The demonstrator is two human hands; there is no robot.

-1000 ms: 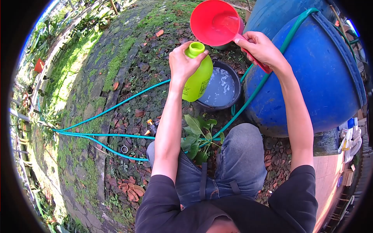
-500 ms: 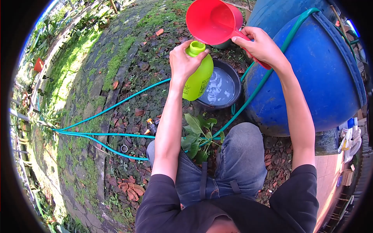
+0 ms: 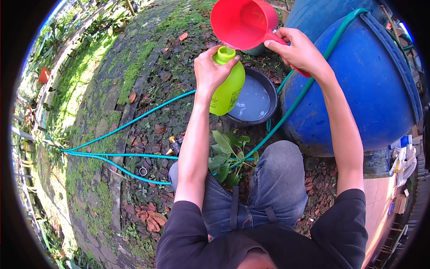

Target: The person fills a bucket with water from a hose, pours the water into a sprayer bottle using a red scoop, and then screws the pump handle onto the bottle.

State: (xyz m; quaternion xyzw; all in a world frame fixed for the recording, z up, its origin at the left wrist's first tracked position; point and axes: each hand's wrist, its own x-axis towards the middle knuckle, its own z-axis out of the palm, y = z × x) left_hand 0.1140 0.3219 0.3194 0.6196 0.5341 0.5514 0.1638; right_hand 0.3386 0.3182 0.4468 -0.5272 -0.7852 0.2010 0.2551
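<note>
My left hand (image 3: 210,69) grips a lime-green bottle (image 3: 228,87) near its neck; its mouth is uncapped and faces up. My right hand (image 3: 298,51) is closed on the handle of a red water dipper (image 3: 244,24). The dipper tilts, with its lower rim right at the bottle's mouth, and a thin stream of water seems to run from it into the bottle. Below and to the right of the bottle sits a dark basin (image 3: 274,98) holding cloudy water, partly hidden by the bottle.
Large blue barrels (image 3: 358,85) stand on the right with a green hose (image 3: 329,56) draped over one. More hose (image 3: 130,121) runs across the mossy, shard-strewn ground to the left. A leafy plant (image 3: 226,152) grows in front of my knees. An orange-tipped nozzle (image 3: 174,144) lies nearby.
The dipper and bottle have shifted very slightly left, and the dipper's rim stays at the bottle's mouth. Ripples and reflections in the basin have lessened.
</note>
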